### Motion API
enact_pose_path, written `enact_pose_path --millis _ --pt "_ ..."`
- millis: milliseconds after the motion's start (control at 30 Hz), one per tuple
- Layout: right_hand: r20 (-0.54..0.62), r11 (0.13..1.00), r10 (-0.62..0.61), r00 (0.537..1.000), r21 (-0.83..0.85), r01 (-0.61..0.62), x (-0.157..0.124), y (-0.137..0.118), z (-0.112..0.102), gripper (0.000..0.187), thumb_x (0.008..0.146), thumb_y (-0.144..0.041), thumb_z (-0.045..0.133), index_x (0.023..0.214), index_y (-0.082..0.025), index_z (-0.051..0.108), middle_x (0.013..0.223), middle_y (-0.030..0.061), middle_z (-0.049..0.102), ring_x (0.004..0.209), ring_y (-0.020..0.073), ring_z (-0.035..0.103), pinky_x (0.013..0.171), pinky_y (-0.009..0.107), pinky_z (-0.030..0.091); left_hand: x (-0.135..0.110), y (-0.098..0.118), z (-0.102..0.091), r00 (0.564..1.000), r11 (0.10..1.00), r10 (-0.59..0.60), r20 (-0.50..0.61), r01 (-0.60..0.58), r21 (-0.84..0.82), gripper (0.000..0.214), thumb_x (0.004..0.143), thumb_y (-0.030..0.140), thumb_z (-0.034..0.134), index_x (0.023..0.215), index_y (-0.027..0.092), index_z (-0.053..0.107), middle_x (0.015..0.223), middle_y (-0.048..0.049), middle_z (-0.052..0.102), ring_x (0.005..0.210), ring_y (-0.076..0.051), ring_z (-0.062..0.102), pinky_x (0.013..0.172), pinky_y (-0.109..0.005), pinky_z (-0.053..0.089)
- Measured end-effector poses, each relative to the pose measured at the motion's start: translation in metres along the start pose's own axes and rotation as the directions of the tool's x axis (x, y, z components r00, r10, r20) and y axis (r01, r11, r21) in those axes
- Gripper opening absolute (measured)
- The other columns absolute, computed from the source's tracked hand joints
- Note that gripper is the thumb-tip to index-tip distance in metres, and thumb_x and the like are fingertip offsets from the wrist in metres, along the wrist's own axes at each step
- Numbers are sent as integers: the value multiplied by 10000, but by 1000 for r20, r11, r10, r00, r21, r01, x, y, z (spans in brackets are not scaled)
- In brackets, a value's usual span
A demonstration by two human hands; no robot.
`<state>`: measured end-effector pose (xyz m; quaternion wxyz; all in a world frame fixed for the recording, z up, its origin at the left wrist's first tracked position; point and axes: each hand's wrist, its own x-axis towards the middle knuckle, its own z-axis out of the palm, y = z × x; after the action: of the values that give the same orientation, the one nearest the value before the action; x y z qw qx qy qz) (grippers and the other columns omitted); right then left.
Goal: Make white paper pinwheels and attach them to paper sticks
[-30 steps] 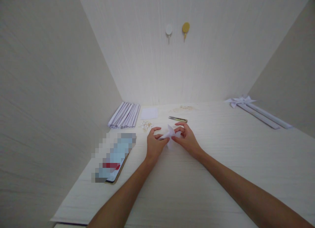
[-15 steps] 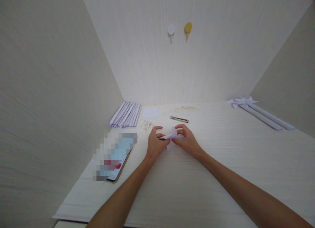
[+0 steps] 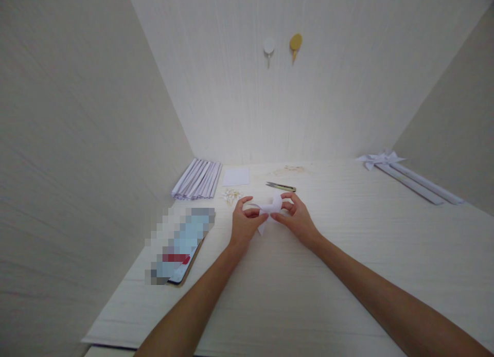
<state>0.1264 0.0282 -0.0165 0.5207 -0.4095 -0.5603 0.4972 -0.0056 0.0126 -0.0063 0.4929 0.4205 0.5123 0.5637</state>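
Broadly, the desk (image 3: pixel 366 274) is occupied at its back right corner by paper pinwheels (image 3: pixel 380 160), at its back left by rolled paper tubes (image 3: pixel 196 179), near its left edge by a smartphone (image 3: pixel 189 238). Mid-desk, folded white paper (image 3: pixel 276 203) is pinched by left hand (image 3: pixel 244 226) and right hand (image 3: pixel 300 222); nearer the back edge, thread snips (image 3: pixel 282 186) are laid.

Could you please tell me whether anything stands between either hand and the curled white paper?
Nothing visible does: the left hand and right hand both hold the curled white paper; the snips lie beyond it.
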Motion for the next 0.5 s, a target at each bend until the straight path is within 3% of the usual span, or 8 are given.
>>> enact_pose_path --millis 500 --pt "-1 1000 -5 1000 17 5 0 1 0 409 534 -213 662 830 -236 381 636 -48 574 592 139 578 535 261 448 -2 1 2 1000 999 -18 -14 17 -30 588 449 150 699 970 160 428 555 28 609 510 -111 565 516 -210 420"
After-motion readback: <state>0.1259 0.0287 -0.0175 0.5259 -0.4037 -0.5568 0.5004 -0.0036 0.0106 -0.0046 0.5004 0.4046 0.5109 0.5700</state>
